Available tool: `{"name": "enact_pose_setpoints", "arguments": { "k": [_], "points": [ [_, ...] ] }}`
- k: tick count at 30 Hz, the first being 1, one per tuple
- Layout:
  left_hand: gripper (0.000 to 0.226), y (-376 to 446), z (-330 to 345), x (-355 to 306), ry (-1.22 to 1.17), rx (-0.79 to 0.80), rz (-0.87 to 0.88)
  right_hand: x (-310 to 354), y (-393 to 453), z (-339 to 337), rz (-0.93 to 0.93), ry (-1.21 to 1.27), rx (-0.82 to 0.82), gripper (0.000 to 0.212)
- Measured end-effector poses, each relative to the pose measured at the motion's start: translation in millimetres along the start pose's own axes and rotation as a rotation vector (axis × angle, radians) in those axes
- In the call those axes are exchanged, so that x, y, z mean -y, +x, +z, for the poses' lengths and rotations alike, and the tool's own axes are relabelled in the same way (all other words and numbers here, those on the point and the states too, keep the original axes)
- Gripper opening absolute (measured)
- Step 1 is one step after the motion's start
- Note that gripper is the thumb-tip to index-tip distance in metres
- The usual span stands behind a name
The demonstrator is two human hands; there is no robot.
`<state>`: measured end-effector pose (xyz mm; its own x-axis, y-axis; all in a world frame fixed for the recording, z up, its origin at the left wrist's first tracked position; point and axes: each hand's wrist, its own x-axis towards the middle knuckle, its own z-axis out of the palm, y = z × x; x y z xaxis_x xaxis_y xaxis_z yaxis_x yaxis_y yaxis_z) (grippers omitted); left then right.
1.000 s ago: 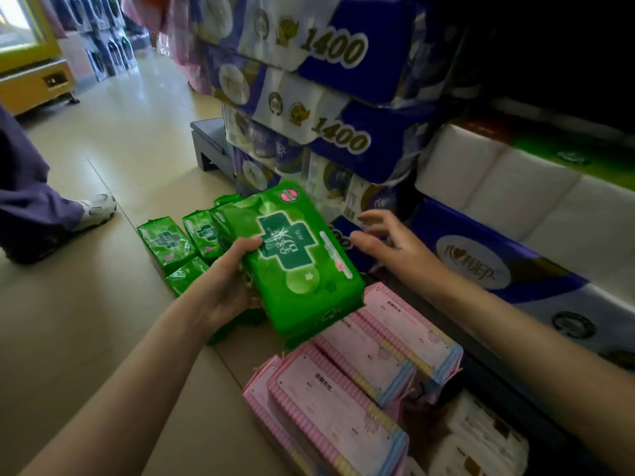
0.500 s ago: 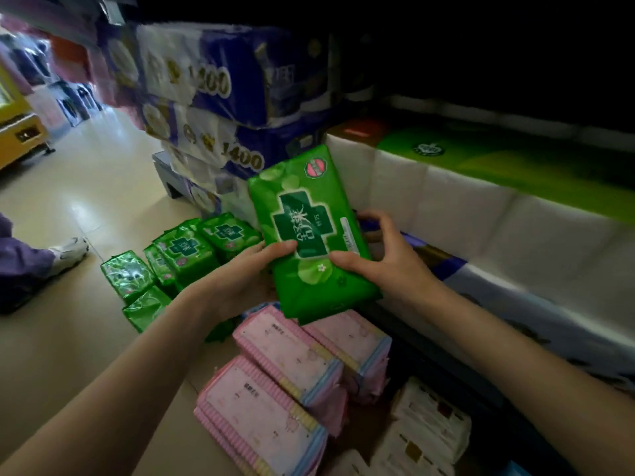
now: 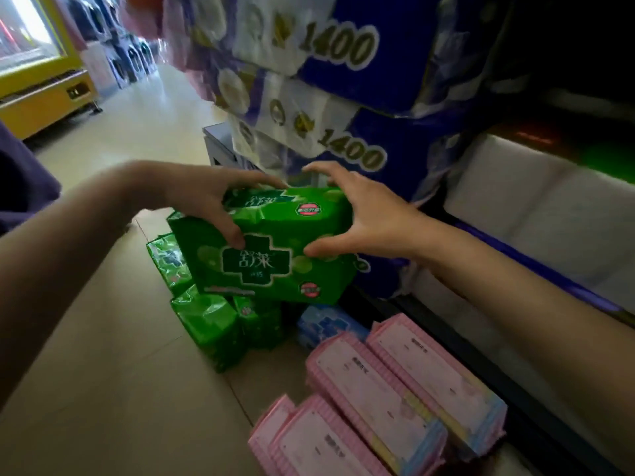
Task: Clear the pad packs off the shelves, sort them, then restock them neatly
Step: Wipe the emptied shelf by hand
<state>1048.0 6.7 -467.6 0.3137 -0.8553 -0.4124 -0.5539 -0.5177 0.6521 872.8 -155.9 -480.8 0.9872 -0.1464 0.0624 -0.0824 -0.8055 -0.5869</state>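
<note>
Two large green pad packs (image 3: 271,255) are stacked together and held between both hands above the floor. My left hand (image 3: 209,197) grips their left end, fingers over the far edge and thumb on the front face. My right hand (image 3: 354,214) grips the right end, thumb low and fingers over the top. Smaller green packs (image 3: 206,321) lie in a heap on the floor just below. A blue pack (image 3: 323,324) lies behind the pink packs (image 3: 395,396), which sit on the floor at the lower right.
Blue and white "1400" tissue bales (image 3: 326,97) are stacked against the shelving right behind the hands. White tissue bundles (image 3: 536,207) fill the low shelf on the right. A yellow cabinet (image 3: 41,94) stands far left across the tan tiled floor (image 3: 113,355).
The green pack has moved left and down from in front of the shelf to above the floor heap. Both hands now hold two stacked green packs, where before one pack showed.
</note>
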Motion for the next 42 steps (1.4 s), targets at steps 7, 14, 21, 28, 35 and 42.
{"name": "enact_pose_setpoints", "arguments": {
  "k": [7, 14, 21, 28, 35, 42],
  "points": [
    [0.088, -19.7, -51.1, 99.7, 0.474, -0.541, -0.066, 53.3, 93.9, 94.5, -0.048, -0.074, -0.263, 0.056],
    [0.065, 5.1, -35.2, 179.1, -0.063, -1.087, -0.194, 59.5, 174.6, 151.8, 0.145, 0.158, -0.376, 0.051],
    [0.070, 67.7, -9.7, 203.3, -0.249, -0.829, -0.090, 28.9, 249.5, 162.3, 0.233, 0.033, -0.432, 0.047],
    [0.059, 89.3, 9.1, 230.2, -0.402, -0.818, -0.189, -24.3, 274.5, 187.6, 0.452, -0.390, -0.015, 0.048],
    [0.057, 89.3, 7.2, 214.0, -0.406, -0.864, -0.215, -13.9, 259.9, 164.5, 0.450, -0.404, 0.007, 0.033],
    [0.055, 81.8, -5.1, 116.4, -0.248, -1.017, 0.010, 10.7, 157.4, 94.7, 0.137, -0.169, -0.254, 0.030]
  ]
}}
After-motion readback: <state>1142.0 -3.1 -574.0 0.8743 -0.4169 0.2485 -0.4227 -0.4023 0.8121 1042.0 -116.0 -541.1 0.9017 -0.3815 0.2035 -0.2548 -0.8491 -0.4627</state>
